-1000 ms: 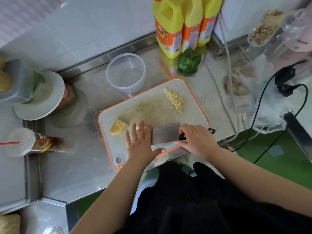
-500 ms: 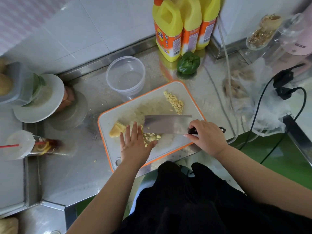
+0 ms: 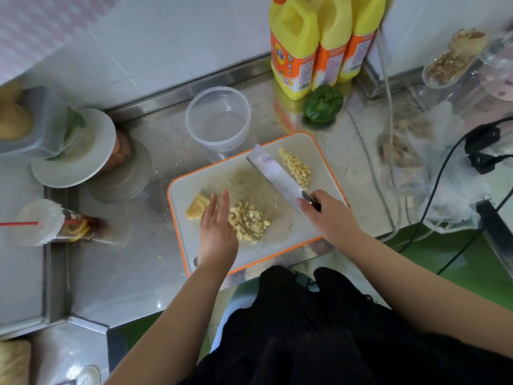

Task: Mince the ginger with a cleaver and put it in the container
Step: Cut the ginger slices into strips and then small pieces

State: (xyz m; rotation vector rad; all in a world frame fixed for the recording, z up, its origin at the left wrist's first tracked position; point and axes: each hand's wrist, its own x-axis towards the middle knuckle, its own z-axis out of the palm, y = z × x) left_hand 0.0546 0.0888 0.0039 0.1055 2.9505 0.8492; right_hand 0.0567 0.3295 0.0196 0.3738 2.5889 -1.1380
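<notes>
Diced ginger [image 3: 248,222] beside left hand [image 3: 218,232], cleaver [image 3: 274,175] in right hand [image 3: 326,215] grip

Soft, even daylight, moderately bright; no hard shadows. Hazy glare on brushed steel surface [image 3: 155,262], with yellow-orange bottle reflection beside green pepper [image 3: 322,103]. Wide-angle bending of wall tiles and edges toward corners. Slight motion blur on raised silver cleaver blade [image 3: 273,175]. Periphery soft, washed out.
</notes>
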